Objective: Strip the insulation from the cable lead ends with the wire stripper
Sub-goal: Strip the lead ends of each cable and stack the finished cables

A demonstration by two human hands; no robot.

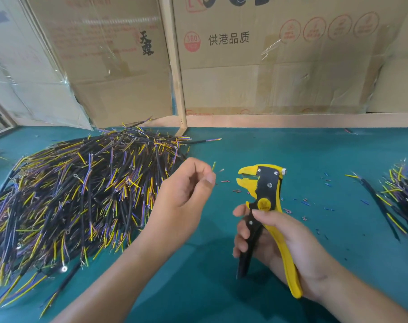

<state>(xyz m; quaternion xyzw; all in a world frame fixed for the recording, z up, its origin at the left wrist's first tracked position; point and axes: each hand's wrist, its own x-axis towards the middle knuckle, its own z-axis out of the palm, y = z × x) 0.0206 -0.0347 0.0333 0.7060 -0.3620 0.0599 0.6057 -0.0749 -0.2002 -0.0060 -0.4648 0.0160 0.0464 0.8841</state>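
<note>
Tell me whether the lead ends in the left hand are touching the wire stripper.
Apart. The head view shows bare green mat between the lead ends pinched in the left hand and the wire stripper.

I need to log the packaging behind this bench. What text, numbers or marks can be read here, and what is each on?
"供港品质": right cardboard box.
"360": red round badge on that box; small print beneath unreadable.
"天露": left cardboard box; its faint red lines are too blurred.
Four red round stamps, right box: unreadable.
Yellow disc on the wire stripper: marking too small.
</note>
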